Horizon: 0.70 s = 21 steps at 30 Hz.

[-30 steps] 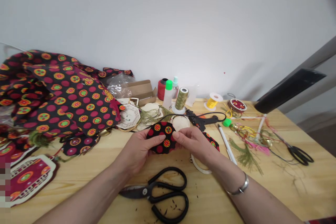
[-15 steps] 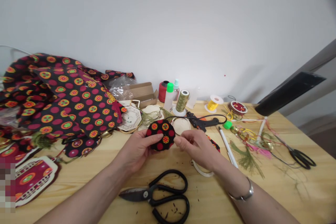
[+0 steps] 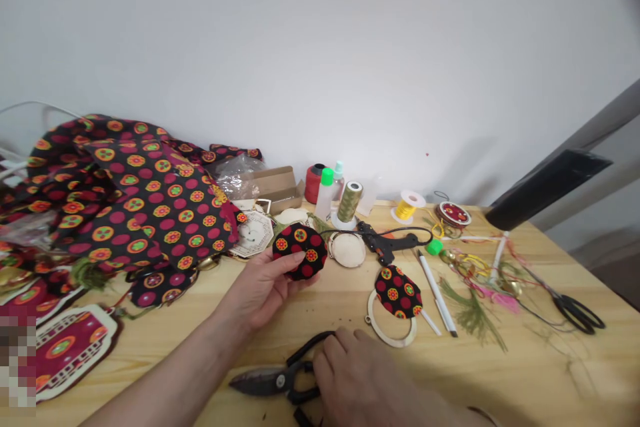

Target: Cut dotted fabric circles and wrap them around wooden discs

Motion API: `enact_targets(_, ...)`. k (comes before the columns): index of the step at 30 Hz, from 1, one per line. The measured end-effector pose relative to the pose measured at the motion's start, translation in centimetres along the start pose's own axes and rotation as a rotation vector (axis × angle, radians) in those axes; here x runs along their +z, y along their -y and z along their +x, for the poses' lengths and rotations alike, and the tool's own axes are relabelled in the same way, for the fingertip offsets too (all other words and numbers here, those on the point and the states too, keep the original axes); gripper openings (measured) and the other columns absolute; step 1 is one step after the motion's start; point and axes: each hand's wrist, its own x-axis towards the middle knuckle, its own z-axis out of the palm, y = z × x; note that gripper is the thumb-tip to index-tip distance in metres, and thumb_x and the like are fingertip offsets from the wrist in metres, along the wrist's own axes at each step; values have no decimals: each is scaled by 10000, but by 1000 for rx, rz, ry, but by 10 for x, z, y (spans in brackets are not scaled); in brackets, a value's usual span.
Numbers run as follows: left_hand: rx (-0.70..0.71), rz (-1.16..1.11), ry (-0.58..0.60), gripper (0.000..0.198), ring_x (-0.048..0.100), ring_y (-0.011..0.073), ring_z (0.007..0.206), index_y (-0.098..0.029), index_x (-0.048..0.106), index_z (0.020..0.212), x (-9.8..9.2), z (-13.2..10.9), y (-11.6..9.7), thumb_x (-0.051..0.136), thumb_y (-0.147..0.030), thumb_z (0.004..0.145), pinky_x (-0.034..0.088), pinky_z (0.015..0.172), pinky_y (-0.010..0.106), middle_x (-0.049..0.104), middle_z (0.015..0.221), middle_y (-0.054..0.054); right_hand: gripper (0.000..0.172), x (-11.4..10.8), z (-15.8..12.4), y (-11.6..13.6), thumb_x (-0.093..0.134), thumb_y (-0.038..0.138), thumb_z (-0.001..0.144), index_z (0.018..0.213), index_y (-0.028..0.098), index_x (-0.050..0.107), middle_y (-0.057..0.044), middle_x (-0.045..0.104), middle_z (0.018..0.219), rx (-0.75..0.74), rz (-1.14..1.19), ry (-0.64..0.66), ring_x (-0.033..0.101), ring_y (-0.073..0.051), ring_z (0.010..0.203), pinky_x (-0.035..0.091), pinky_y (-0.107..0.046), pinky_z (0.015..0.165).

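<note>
My left hand [image 3: 267,290] pinches a round fabric-covered disc [image 3: 301,240], black with red dots and orange flowers, thumb on its face and fingers behind. Lower down, my right hand [image 3: 350,363] has its fingers curled over the handles of the large black scissors [image 3: 273,383], which lie with blades pointing left. It hides most of the handles. To its right, a second piece of the same patterned fabric [image 3: 397,292] overlaps a pale wooden ring [image 3: 395,333].
A glue gun [image 3: 390,240], a wooden disc [image 3: 349,250], a thread cone [image 3: 350,201] and a yellow spool [image 3: 406,207] stand behind. Patterned cloth [image 3: 150,207] heaps at left. A white pen [image 3: 436,290], tangled threads and another pair of scissors [image 3: 580,313] lie at right.
My right hand has left the disc's edge and come down onto the scissors, uncovering the fabric piece and ring. My left hand still holds the disc, shifted slightly left.
</note>
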Motion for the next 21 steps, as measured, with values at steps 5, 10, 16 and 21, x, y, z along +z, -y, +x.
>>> enact_targets(5,29,-1,-80,190,672,137,618,-164,666,852,-4,2,-2,703,-52,703,538,501,224,730,775,23,39,-28,-5,-17,589,145,761,799,143,600,-61,639,695,-29,69,88,545,-187,574,368,-304,487)
enact_targets(10,8,-30,-91,209,672,121,589,-167,668,875,-7,7,-5,721,-71,697,517,489,190,735,743,13,260,-90,-9,-57,528,43,663,846,223,571,6,642,819,341,529,66,563,-149,720,418,-248,616)
enact_targets(16,-28,-20,-68,173,684,125,597,-141,665,883,-3,5,-2,672,-45,739,516,478,177,749,780,53,159,-76,11,-75,541,115,701,832,202,513,19,582,731,614,993,-220,524,-119,622,417,-231,549)
enact_targets(21,-56,-21,16,148,707,177,686,-136,659,886,-2,3,1,658,-57,760,601,606,319,752,823,70,265,-41,19,-76,557,133,732,976,205,482,8,590,796,622,1262,-410,548,-135,722,458,-262,643)
